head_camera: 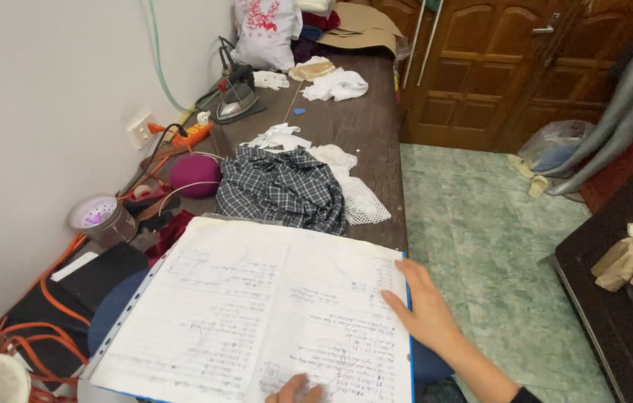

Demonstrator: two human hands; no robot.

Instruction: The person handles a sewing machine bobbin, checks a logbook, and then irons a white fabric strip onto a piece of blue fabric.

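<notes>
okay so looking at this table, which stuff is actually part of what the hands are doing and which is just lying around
In hand:
- open handwritten notebook
- right hand, flat on its right edge
- left hand, fingertips on the bottom edge

Lying about:
- checked shirt
- white mesh fabric
- iron
- magenta round cushion
- orange cable
- white cloths

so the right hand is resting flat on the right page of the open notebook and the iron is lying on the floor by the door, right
Not quite. The head view shows the right hand flat on the right page of the open notebook, but the iron sits on the dark table near the wall, not on the floor by the door.
</notes>
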